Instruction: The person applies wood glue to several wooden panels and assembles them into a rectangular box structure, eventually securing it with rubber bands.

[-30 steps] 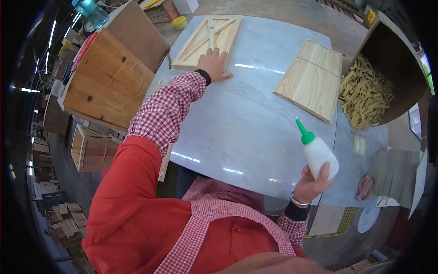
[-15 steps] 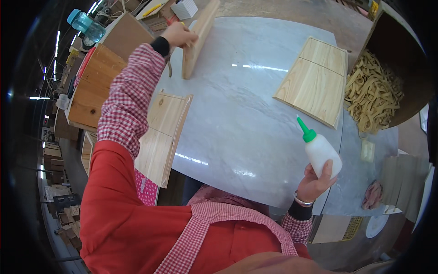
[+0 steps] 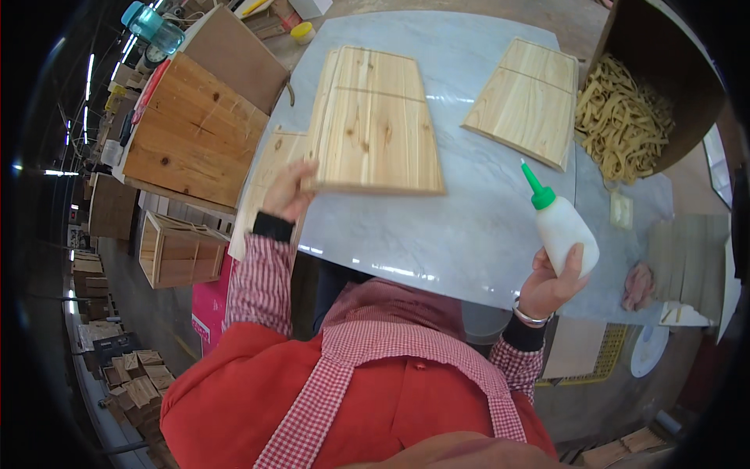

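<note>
At the lower left corner of a tapered wooden panel [image 3: 379,137], my left hand [image 3: 289,191] is closed on the edge. The panel has knots and a groove across its upper part; whether it lies fully flat is hard to tell. Partly behind my left hand and this panel is a second wooden panel [image 3: 269,176] at the table's left side. My right hand [image 3: 553,285] is wrapped round a white squeeze bottle [image 3: 569,234] with a green cap and nozzle, held tilted, tip up and to the left. Beyond the bottle rests another tapered panel [image 3: 523,105].
The grey marbled table [image 3: 391,234] fills the middle. At the right, a dark container [image 3: 687,78] holds tangled tan strips [image 3: 625,117], with a pinkish cloth [image 3: 639,285] nearer me. Wooden boxes [image 3: 195,129] and a blue water bottle [image 3: 155,30] stand left.
My left hand has come nearer with the wooden panel, which stood on edge at the far left and now shows its broad face. My right hand still holds the squeeze bottle.
</note>
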The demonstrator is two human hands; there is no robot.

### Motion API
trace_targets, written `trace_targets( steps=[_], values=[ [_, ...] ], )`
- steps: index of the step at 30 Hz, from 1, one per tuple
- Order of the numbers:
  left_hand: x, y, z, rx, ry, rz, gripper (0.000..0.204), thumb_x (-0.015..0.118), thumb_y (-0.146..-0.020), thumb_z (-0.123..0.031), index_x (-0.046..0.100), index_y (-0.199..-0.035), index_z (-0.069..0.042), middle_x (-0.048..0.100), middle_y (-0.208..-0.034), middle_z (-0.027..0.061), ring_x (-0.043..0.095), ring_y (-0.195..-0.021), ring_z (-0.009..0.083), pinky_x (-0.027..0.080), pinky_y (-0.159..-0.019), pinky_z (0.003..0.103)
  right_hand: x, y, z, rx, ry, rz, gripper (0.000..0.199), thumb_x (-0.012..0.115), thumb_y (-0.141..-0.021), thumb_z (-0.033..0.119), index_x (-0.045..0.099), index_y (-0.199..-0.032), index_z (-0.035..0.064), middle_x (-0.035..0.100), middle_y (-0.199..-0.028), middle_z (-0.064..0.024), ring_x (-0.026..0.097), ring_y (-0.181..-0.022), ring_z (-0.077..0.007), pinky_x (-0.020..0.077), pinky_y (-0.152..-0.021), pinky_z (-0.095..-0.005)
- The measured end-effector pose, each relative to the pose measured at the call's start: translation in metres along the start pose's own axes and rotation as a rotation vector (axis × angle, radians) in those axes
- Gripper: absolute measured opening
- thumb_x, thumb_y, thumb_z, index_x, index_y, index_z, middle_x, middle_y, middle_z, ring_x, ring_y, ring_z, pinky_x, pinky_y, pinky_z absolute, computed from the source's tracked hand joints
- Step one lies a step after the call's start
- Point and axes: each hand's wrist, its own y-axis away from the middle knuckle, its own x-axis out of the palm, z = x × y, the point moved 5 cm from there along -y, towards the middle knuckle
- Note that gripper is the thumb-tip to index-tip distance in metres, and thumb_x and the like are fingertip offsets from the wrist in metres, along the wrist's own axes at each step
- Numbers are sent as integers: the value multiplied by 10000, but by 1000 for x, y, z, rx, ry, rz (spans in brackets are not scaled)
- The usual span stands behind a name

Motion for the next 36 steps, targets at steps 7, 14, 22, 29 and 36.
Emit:
trace_targets(
  steps=[7,14,22,29,36],
  values=[
    [17,166,111,-183,272,106,635,665,-920,-176,381,-1434,67,559,-1369,196,574,-1262,267,485,-1071,417,-5,27,12,6,-12,55,468,581,-941,312,489,-1232,-43,597,-841,-132,470,-500,-142,349,-426,-257],
    [44,209,166,-148,110,-127,533,649,-946,-40,398,-1415,-2,561,-1326,154,612,-1175,249,567,-969,374,1,49,22,-13,-57,129,478,603,-940,316,485,-1237,-41,605,-848,-133,497,-509,-143,373,-428,-257],
    [-8,198,143,-167,127,-57,594,665,-895,10,425,-1437,-18,619,-1270,125,665,-1101,232,601,-912,358,-10,71,46,-73,-64,146,453,599,-947,302,481,-1231,-31,601,-848,-130,507,-525,-157,384,-440,-270],
    [-70,167,130,-171,17,94,567,656,-956,-172,426,-1441,8,626,-1271,140,663,-1102,223,582,-934,375,5,62,21,-117,-17,236,364,608,-967,244,481,-1195,-10,596,-907,-121,543,-590,-157,391,-452,-273],
    [-17,216,165,-242,339,-180,451,598,-1013,-271,493,-1320,42,598,-1242,157,621,-1124,284,531,-993,440,76,-2,-60,-296,168,325,400,713,-910,264,539,-1109,-36,633,-949,-130,628,-860,-232,520,-689,-371]
  ],
)
